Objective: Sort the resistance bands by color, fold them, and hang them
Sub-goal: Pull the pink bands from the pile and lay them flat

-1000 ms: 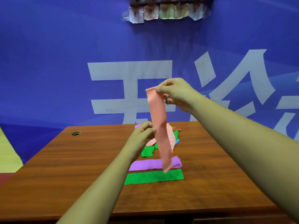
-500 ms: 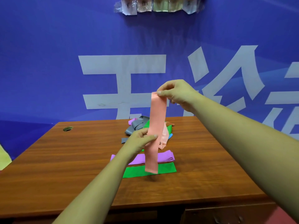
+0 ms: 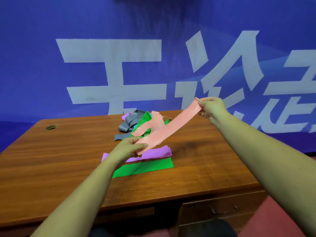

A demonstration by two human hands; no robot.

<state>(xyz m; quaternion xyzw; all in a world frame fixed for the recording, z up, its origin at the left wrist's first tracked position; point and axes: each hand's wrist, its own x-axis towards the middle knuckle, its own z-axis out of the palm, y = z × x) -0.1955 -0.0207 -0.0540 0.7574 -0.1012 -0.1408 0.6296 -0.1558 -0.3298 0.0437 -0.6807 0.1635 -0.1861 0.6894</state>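
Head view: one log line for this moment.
pink band: slanted above table | left hand: grips lower end | right hand: pinches upper end | laid out: purple band, green band | unsorted pile behind

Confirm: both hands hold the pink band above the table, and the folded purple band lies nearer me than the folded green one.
No. In the head view the folded green band lies nearer, the purple band behind it. The left hand and right hand do hold the pink band above the table.
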